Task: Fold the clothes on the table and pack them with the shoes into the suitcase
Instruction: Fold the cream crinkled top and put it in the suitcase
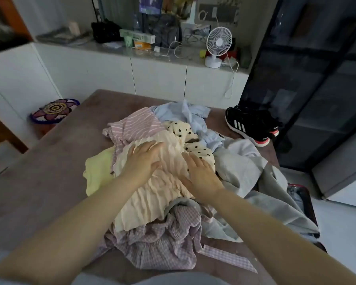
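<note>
While both of my hands lie flat on the heap of clothes, nothing is gripped. My left hand point(144, 159) rests palm down on the cream crinkled top point(152, 202), fingers straight and close together, pointing away from me. My right hand point(201, 175) lies just beside it on the same cream top, fingers straight and slightly spread, the tips near the polka-dot garment point(181, 130).

The cream top sits on the middle of the heap. A pink striped piece point(136, 124) lies beyond my left hand, and a yellow-green piece point(97, 173) pokes out at the left edge of the heap. A light blue shirt point(193, 114) is bunched at the far side, a grey garment point(245, 167) spills over the right edge of the table point(49, 161), and a lilac checked piece point(156, 243) lies nearest to me.

The pair of black shoes point(251, 125) with white stripes stands at the far right corner of the table, apart from the heap. The suitcase point(304, 202) shows only as a dark red edge low beside the table on the right, partly hidden by the grey garment.

A white fan point(218, 45) stands on the counter point(119, 52) behind, and a round patterned cushion point(55, 110) sits to the left.
</note>
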Available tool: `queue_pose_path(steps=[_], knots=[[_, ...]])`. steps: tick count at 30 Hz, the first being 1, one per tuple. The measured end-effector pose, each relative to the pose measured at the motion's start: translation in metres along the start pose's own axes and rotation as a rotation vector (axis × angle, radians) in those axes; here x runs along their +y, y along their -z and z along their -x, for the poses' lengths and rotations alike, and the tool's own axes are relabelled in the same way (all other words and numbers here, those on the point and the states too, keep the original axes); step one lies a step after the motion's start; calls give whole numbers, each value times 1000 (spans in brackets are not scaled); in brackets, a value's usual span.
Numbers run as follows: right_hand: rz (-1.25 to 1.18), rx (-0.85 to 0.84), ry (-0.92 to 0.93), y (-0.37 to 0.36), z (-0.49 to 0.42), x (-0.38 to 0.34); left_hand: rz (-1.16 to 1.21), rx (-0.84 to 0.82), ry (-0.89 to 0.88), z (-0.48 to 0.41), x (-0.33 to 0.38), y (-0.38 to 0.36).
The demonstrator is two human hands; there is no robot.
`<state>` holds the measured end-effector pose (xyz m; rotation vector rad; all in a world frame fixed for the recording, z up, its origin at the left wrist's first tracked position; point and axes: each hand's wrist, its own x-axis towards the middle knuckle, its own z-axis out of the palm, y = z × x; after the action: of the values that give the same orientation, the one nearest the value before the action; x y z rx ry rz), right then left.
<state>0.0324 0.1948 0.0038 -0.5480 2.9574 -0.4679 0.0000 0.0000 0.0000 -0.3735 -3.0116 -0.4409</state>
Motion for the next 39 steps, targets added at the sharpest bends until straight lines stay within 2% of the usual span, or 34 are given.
queue_pose_path(steps=[3,5,9,11,16,19,21,24,25,27,30,32,34,36,39], knots=[[-141,21,-129,-2,-23,-1,1,54,34,-13,-10,1],[-151,69,-191,-5,-35,-1,-14,6,56,-18,-13,1],[-297,197,-281,-2,-36,8,272,-128,173,-22,-20,-1],[-405,278,-297,18,-30,17,213,-88,119,-24,-25,-3],[-492,457,-250,85,15,61,247,172,-75,-30,-21,7],[-434,537,-294,115,60,93,313,222,-62,-36,-7,15],[-286,430,-357,122,88,112,308,133,-55,-38,4,12],[-54,13,-480,109,112,130,291,-120,-35,-37,20,1],[-16,-81,-500,102,115,133,271,-173,-23,-35,25,-3],[3,-95,-479,90,112,135,213,-157,-28,-34,32,-6],[-88,17,-371,76,93,124,318,-101,-65,-29,45,3],[-143,107,-293,70,76,105,375,-106,-185,-20,59,16],[-223,124,-199,65,58,83,360,-196,-313,-6,73,29],[-247,27,-102,57,44,71,297,-313,-396,10,82,35],[-86,-184,-43,46,42,71,190,-402,-423,30,75,39]])
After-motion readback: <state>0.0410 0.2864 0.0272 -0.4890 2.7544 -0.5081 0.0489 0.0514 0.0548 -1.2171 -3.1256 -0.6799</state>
